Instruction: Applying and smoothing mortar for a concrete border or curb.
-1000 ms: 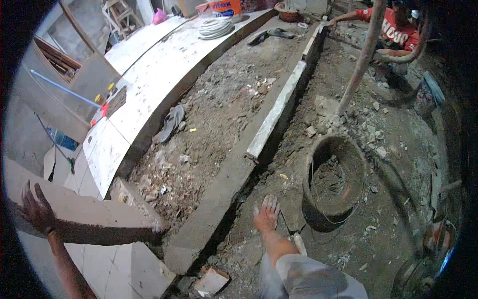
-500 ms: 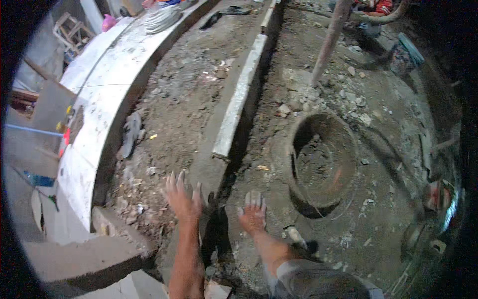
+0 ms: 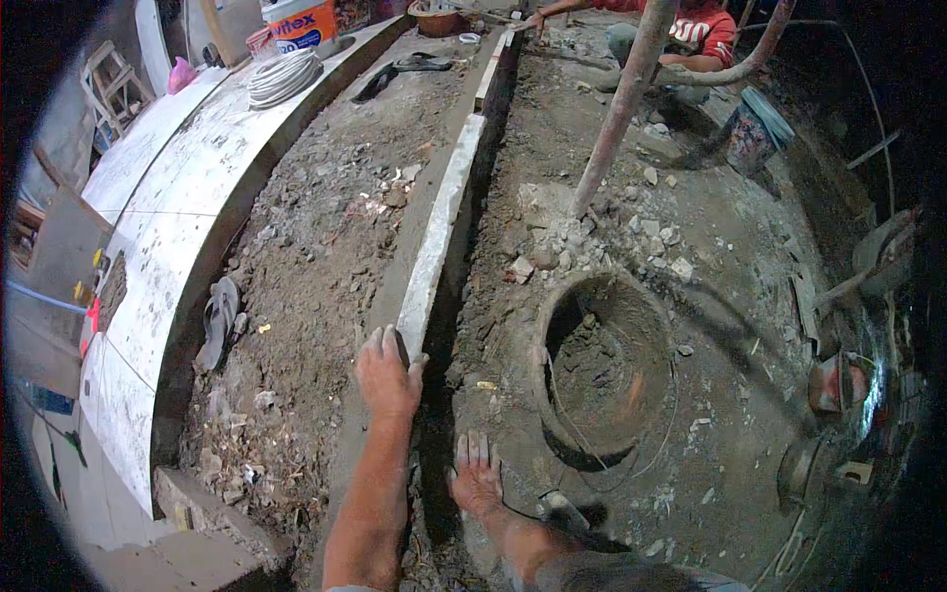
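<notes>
A long pale stone strip (image 3: 441, 242) lies on edge along a raised bed of dirt, running away from me. My left hand (image 3: 387, 373) is at its near end, fingers curled over the end face and thumb on its right side. My right hand (image 3: 477, 478) is pressed flat on the dirt floor below and to the right, fingers spread and holding nothing. A narrow dark trench (image 3: 446, 395) separates the two hands.
A round pan (image 3: 552, 326) with dirt in it sits right of the strip, with stone rubble (image 3: 651, 237) beyond it. A slanted pole (image 3: 621, 109) rises further back. A sandal (image 3: 219, 318) lies by the curved tiled ledge (image 3: 187, 227). A person in red (image 3: 695, 30) crouches far off.
My left hand came off the ledge at the left, swung across, and now holds the strip's near end. My view has tilted toward the strip and pan. My right hand stays on the ground.
</notes>
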Available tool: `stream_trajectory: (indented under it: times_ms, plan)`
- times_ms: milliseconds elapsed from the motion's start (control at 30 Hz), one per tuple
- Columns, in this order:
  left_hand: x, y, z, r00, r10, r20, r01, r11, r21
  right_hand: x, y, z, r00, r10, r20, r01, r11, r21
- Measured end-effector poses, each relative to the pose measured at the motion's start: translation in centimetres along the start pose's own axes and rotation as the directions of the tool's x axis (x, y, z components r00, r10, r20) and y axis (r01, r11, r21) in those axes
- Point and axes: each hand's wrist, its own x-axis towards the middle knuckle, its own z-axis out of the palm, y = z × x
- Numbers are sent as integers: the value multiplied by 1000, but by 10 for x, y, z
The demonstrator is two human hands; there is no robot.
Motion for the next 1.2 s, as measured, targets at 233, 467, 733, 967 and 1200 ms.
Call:
stream_trajectory:
  times_ms: [233, 467, 733, 967, 1200]
  plan:
    - [5, 7, 0, 999, 39, 8, -40, 998, 42, 3, 2, 8, 998, -30, -60, 30, 1000, -1]
    - [1, 3, 9, 1000, 25, 11, -25, 999, 32, 3, 2, 3, 999, -26, -44, 28, 999, 45]
    - [2, -1, 21, 997, 53, -62, -54, 998, -14, 2, 1, 0, 999, -40, -31, 39, 999, -23]
    - [5, 7, 15, 1000, -25, -9, 25, 999, 40, 5, 3, 9, 994, -48, -98, 43, 998, -49]
    - [5, 9, 16, 1000, -1, 13, 0, 999, 32, 3, 8, 16, 996, -38, -77, 21, 977, -214]
